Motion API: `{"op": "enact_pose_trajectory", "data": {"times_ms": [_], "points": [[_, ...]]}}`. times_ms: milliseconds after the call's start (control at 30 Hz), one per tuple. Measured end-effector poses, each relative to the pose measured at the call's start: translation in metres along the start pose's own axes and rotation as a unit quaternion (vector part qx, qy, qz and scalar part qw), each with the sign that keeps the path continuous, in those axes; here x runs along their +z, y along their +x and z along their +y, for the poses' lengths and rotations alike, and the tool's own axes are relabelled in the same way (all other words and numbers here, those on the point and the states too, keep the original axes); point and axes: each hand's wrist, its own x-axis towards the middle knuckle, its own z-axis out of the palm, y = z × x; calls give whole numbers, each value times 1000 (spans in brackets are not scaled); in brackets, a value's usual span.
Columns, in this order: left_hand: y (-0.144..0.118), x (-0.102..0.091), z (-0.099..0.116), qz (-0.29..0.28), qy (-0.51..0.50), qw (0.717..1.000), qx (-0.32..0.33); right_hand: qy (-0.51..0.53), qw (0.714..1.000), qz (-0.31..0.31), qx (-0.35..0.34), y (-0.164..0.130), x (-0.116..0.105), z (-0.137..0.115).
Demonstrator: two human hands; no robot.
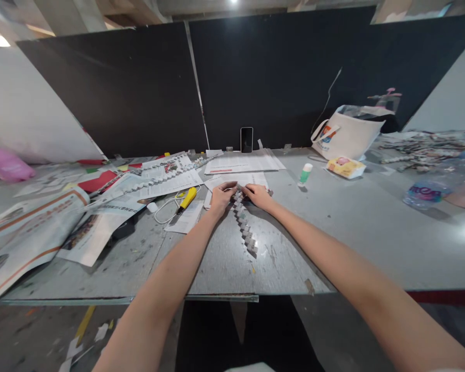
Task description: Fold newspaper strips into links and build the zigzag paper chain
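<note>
A zigzag folded-paper chain (245,223) in grey and white hangs down between my hands, its near end lying on the table toward me. My left hand (221,197) pinches its far end from the left side. From the right, my right hand (257,195) grips the same end, fingers closed and almost meeting the left ones. The fingertips partly hide the top of the chain. Printed sheets (236,181) lie just beyond my hands. A yellow-handled cutter (187,199) rests on paper to the left of my left hand.
A phone (247,140) stands against the black partition. A glue stick (305,174), a yellow packet (345,168), a white tote bag (349,133) and a plastic bottle (430,188) are on the right. Newspapers (101,227) and red paper (96,182) cover the left. The table's front edge (225,298) is near me.
</note>
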Motion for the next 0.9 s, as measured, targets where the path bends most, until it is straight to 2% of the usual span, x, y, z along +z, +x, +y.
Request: {"op": "enact_pose_trajectory", "data": {"times_ms": [267,533,700,800,900], "points": [[1,-2,-5,-51,26,997,42,-15,1000,-5,-23,-1,-3,0],[3,-3,-6,-69,-5,997,41,-17,998,7,-54,-1,-4,-2],[-3,2,-1,-40,-52,998,-16,-13,997,34,-69,-2,-3,-5],[-5,7,1,-44,-36,998,-39,-10,996,59,-73,-3,-3,-5],[-4,8,1,-49,-15,998,-36,-17,995,69,-74,-3,-3,-4]]}}
